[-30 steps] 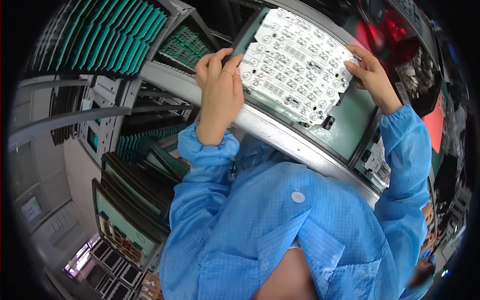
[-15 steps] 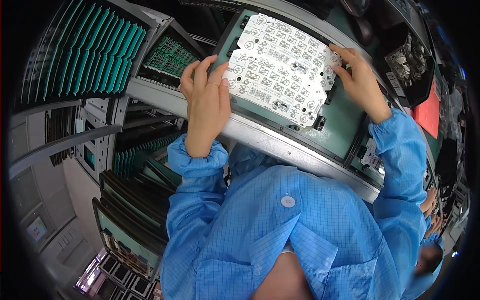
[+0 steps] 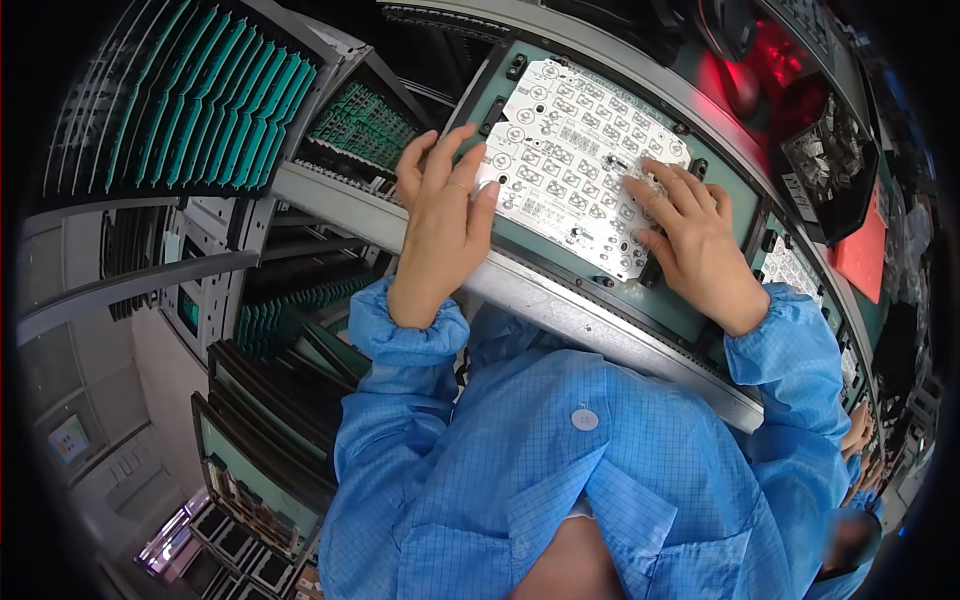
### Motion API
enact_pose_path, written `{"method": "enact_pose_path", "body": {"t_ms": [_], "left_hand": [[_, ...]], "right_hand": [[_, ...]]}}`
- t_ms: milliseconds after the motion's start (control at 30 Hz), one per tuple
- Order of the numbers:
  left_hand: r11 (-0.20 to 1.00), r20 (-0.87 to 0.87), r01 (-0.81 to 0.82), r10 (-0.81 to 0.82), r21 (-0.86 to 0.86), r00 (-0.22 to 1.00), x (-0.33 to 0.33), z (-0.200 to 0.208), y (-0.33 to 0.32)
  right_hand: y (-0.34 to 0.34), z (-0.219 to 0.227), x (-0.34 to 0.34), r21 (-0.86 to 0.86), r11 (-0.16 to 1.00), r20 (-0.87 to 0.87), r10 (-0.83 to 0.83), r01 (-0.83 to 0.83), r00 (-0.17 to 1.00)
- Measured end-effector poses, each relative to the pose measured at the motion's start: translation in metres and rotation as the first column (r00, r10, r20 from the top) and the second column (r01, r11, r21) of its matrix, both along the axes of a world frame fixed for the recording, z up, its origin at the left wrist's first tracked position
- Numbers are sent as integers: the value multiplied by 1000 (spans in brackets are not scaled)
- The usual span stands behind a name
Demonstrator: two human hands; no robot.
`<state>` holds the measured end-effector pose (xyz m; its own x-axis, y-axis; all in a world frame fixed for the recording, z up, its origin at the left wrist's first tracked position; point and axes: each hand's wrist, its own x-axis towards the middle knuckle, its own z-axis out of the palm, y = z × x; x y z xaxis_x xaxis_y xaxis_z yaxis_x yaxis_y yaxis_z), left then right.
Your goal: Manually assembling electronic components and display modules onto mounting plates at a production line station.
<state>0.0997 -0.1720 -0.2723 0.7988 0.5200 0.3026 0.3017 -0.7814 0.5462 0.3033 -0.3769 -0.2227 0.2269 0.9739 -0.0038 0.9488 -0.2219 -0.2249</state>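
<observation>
A white circuit board (image 3: 570,150) with dark printed marks lies on a dark green carrier plate (image 3: 690,315), with black clips (image 3: 700,170) round its edge. My left hand (image 3: 440,230) is beside the board's left edge, its fingers apart and its thumb at the edge. Whether the fingertips touch the board I cannot tell. My right hand (image 3: 700,240) rests on the board's right part, fingers spread and slightly bent, and hides that edge. Neither hand grips anything.
A metal rail (image 3: 590,325) runs along the near side. Racks of green boards (image 3: 215,110) stand at the left. Farther right along the line lies another white board (image 3: 790,265). A black bin (image 3: 830,150) of silvery packets and a red sheet (image 3: 860,250) are at the right.
My right hand has moved from the board's far right edge onto its top, toward me. The board now sits between the clips. Red light has appeared at the back right.
</observation>
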Motion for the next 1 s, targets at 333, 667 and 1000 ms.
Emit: {"method": "enact_pose_path", "body": {"t_ms": [333, 667, 1000], "left_hand": [[999, 26, 4, -3, -50, 1000, -1, -3, 1], [997, 68, 14, -9, -74, 998, 0, -6, 4], [999, 74, -29, 30, -17, 997, 0, -10, 1]], "right_hand": [[15, -3, 35, 187, 980, -37, -58, 64, 998], [77, -15, 89, -141, 948, -591, -312, 285, 744], [73, -9, 70, -85, 949, -446, -309, 303, 840]]}}
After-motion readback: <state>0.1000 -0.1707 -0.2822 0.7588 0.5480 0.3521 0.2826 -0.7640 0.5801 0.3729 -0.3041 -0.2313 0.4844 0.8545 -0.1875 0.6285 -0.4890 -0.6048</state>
